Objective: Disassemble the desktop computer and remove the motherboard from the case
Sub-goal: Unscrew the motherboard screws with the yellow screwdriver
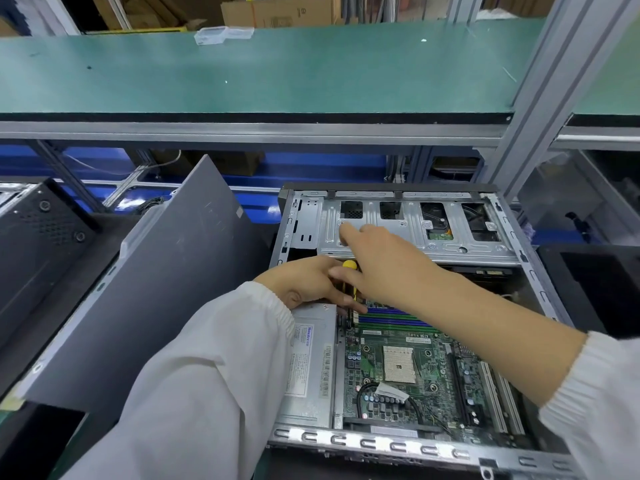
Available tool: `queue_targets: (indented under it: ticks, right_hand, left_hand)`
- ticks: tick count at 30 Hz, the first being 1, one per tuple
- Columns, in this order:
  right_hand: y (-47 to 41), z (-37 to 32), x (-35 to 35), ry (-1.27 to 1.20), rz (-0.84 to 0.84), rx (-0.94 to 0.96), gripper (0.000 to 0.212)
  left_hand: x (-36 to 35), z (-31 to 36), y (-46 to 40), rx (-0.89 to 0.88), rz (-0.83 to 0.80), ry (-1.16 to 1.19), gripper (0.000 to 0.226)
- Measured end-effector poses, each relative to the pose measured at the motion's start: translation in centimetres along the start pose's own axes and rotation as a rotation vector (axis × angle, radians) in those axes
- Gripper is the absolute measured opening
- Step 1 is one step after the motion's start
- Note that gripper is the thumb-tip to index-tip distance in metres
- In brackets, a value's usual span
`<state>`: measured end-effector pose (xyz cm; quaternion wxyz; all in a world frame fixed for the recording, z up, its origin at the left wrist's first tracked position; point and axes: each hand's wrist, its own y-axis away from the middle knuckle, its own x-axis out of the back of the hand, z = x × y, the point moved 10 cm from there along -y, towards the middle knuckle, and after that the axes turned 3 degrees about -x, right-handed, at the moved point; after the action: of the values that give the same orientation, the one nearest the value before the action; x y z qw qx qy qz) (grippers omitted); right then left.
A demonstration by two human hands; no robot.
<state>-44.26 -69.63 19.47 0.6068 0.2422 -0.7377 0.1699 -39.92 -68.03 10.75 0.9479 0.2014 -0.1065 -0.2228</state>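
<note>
An open desktop case point(533, 271) lies flat with its green motherboard point(426, 375) showing a bare CPU socket. A silver power supply point(308, 368) sits at the board's left. My left hand point(308, 282) holds a yellow-handled screwdriver point(349, 268) upright near the board's far-left corner, by the memory slots. My right hand point(374, 258) crosses above it with the index finger stretched onto the silver drive cage point(415, 237) at the case's far end. The screwdriver's tip is hidden behind my fingers.
The grey side panel point(162, 278) leans tilted to the left of the case. Another black case point(38, 237) stands at far left, and a dark unit point(595, 289) at right. A green shelf point(242, 71) with a clear plastic box point(221, 34) runs overhead; an aluminium post point(540, 98) rises at right.
</note>
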Motion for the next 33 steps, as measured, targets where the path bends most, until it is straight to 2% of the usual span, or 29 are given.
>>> queue_targets:
  ticks: [2,4,7,9,11,12,13,16,18,21,23,25,27,28,30,31,33]
  right_hand:
    - [-0.2,-0.3,0.1,0.108,0.023,0.007,0.029]
    - [-0.5,-0.9,-1.0,0.097,-0.064,0.060,0.021]
    - [-0.2,-1.2,-1.6,-0.090,-0.180,0.092,0.037]
    - [-0.1,-0.9,-0.8,-0.131,-0.105,0.068,0.029]
    - [-0.1,-0.6,-0.2,-0.003,-0.013,0.042,0.026]
    - [-0.3,-0.7,-0.4,0.052,-0.018,0.052,0.022]
    - [-0.3,-0.9,-0.8,0.060,-0.056,0.074,0.018]
    - [-0.2,-1.0,-1.8,-0.108,-0.189,0.107,0.033]
    - [-0.2,-0.7,-1.1,-0.189,-0.134,0.078,0.026]
    - [-0.3,0.0,-0.3,-0.005,-0.014,0.014,0.027]
    - [-0.4,-0.6,-1.0,0.037,-0.074,0.069,0.017]
    - [-0.2,-0.9,-1.6,-0.092,-0.205,0.112,0.032]
    - [-0.1,-0.8,-0.9,-0.198,-0.208,0.096,0.031]
    - [-0.1,-0.5,-0.3,-0.177,-0.155,0.067,0.026]
    - [-0.3,0.0,0.5,0.013,-0.041,0.008,0.032]
    - [-0.4,-0.2,0.3,0.086,-0.036,0.020,0.029]
    - [-0.4,-0.8,-1.0,0.044,-0.120,0.084,0.016]
  left_hand:
    - [0.1,0.0,0.0,0.009,0.012,0.009,0.028]
    - [0.1,-0.1,0.0,0.011,0.023,0.013,0.029]
    - [0.2,-0.1,0.0,0.007,0.035,0.005,0.031]
    - [0.1,-0.2,0.1,0.015,0.020,0.004,0.030]
    - [0.1,-0.2,0.1,0.024,0.021,0.018,0.031]
    - [0.1,-0.2,0.1,0.025,0.023,0.023,0.031]
    - [0.1,-0.2,0.2,0.026,0.026,0.023,0.032]
    - [0.2,-0.1,0.2,0.022,0.037,0.007,0.034]
    - [0.1,-0.1,0.2,0.029,0.031,0.002,0.032]
    - [0.2,-0.4,0.1,0.049,0.030,0.004,0.031]
    - [0.2,-0.5,0.0,0.052,0.032,0.016,0.033]
    - [0.2,-0.4,0.1,0.042,0.032,0.010,0.034]
    - [0.2,-0.4,0.0,0.043,0.025,0.009,0.034]
    - [0.2,-0.5,0.0,0.047,0.023,0.004,0.034]
    - [0.3,-0.7,-0.1,0.057,0.033,0.004,0.034]
    - [0.4,-0.8,-0.1,0.060,0.037,0.009,0.033]
    - [0.3,-0.7,0.0,0.052,0.033,0.020,0.031]
